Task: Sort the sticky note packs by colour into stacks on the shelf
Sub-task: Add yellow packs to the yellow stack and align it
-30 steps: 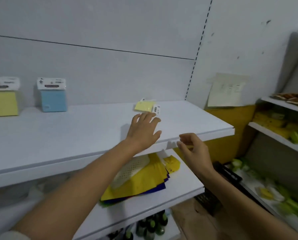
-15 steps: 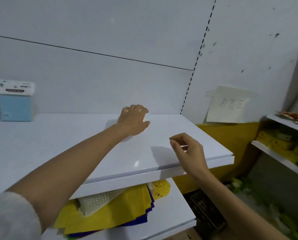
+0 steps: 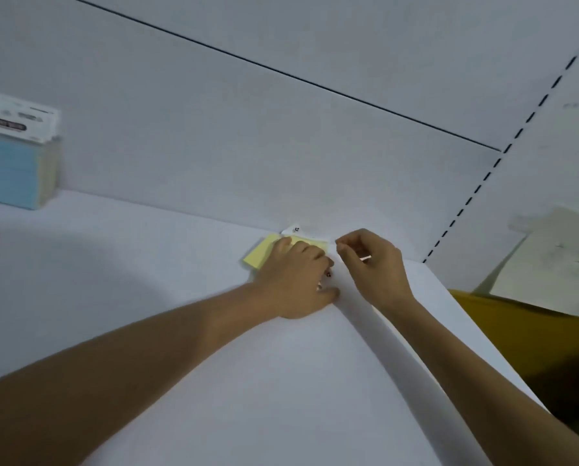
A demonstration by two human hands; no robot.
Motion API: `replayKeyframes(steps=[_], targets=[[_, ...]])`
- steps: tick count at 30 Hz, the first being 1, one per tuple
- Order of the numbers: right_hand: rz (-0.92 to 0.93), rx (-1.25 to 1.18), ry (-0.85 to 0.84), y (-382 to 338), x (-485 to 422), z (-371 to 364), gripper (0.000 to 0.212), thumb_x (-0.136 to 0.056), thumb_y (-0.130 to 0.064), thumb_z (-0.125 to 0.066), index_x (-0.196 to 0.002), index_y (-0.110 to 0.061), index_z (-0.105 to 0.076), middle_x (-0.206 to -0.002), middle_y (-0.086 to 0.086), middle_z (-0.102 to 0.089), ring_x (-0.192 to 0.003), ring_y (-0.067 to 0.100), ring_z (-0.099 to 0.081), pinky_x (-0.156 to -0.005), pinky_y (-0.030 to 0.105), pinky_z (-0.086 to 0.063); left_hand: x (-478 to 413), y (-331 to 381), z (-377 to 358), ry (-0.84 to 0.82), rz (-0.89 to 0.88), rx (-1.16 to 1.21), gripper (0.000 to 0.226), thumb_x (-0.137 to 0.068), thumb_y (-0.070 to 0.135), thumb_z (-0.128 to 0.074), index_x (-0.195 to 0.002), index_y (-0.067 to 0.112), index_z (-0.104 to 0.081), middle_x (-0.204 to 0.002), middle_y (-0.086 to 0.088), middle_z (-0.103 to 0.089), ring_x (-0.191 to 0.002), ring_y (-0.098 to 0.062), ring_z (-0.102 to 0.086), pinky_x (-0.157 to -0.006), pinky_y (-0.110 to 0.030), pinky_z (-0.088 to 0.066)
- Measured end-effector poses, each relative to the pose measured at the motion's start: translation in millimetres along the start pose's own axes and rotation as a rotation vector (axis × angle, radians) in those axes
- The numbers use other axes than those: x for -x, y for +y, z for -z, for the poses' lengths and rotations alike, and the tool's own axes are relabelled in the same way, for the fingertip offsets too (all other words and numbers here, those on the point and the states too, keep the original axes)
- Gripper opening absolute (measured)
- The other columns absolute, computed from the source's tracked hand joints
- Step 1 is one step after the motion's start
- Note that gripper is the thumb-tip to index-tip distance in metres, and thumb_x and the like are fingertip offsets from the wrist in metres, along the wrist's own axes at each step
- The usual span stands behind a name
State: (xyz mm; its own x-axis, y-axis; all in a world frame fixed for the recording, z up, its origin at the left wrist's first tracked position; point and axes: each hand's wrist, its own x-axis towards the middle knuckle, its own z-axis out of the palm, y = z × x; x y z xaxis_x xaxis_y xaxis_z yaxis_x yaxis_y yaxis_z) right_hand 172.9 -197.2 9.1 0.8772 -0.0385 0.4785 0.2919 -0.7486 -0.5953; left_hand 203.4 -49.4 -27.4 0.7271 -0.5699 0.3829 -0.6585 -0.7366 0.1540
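The fingers of the left hand are laid, lightly bent, across the top of a yellow sticky note pack, which is pressed flat onto the shelf; no wrap around the pack is seen, and the thumb is rested on the shelf on the near side of the fingers. The left part of the pack is left uncovered beyond the fingertips, and its white header card is seen just behind them, against the back panel. Small white bits are glimpsed under the palm, but what they are cannot be told. Just to the right, the fingers of the right hand are curled, with thumb and forefinger brought together right at the edge of the header card; whether anything is pinched there cannot be told. A thin white sliver is seen among the curled fingers. Both forearms are stretched over the shelf from the near edge. Far to the left of the fingers, a blue sticky note pack with a white header is stood upright against the back panel. To the right of the fingers a slotted upright is seen rising along the panel's edge, and beyond it a sheet of paper is seen on the wall above an ochre surface.
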Motion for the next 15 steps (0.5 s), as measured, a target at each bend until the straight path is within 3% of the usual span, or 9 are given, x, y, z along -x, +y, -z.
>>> replayKeyframes(steps=[5, 8, 10, 13, 15], targets=[[0.103, -0.006, -0.258, 6, -57, -15, 0.021, -0.094, -0.038, -0.049, -0.089, -0.026, -0.067, -0.083, -0.013, -0.068, -0.078, -0.002, -0.06, -0.065, 0.009, -0.044, 0, -1, 1, 0.077, -0.007, 0.003, 0.043, -0.083, 0.055, -0.046, -0.115, 0.028, -0.056, -0.121, 0.011, -0.056, -0.12, -0.013, -0.044, -0.105, -0.035, -0.021], [0.192, -0.071, -0.327, 25, -52, -34, 0.046, -0.099, -0.035, -0.04, -0.076, -0.002, -0.063, -0.066, 0.012, -0.063, -0.064, 0.023, -0.058, -0.063, 0.037, -0.046, 1, -1, 1, 0.14, -0.024, 0.038, 0.035, -0.084, 0.05, -0.048, -0.108, 0.027, -0.059, -0.113, 0.01, -0.058, -0.114, -0.01, -0.046, -0.103, -0.028, -0.023], [0.17, -0.207, -0.306, 39, -52, -39, 0.044, -0.099, -0.026, -0.042, -0.07, 0.003, -0.057, -0.064, 0.02, -0.058, -0.059, 0.025, -0.053, -0.059, 0.038, -0.043, 2, 0, 6, 0.209, -0.002, 0.103, 0.03, -0.084, 0.041, -0.049, -0.103, 0.02, -0.06, -0.107, 0.006, -0.06, -0.106, -0.015, -0.052, -0.097, -0.025, -0.031], [0.15, -0.22, -0.324, 52, -59, -42, 0.019, -0.091, -0.017, -0.053, -0.078, -0.017, -0.069, -0.071, -0.007, -0.064, -0.065, 0.004, -0.056, -0.063, 0.023, -0.045, 1, -1, 12, 0.382, 0.198, 0.078, 0.031, -0.082, 0.033, -0.045, -0.101, 0.013, -0.059, -0.109, -0.001, -0.062, -0.101, -0.022, -0.056, -0.088, -0.032, -0.041], [0.196, -0.17, -0.335, 54, -61, -47, 0.015, -0.086, -0.014, -0.057, -0.091, -0.018, -0.071, -0.079, -0.013, -0.061, -0.072, 0.006, -0.057, -0.065, 0.021, -0.044, 0, -2, 12, 0.326, 0.371, -0.016, 0.028, -0.087, 0.03, -0.046, -0.109, 0.017, -0.058, -0.126, 0.0, -0.056, -0.116, -0.02, -0.05, -0.095, -0.032, -0.036]])
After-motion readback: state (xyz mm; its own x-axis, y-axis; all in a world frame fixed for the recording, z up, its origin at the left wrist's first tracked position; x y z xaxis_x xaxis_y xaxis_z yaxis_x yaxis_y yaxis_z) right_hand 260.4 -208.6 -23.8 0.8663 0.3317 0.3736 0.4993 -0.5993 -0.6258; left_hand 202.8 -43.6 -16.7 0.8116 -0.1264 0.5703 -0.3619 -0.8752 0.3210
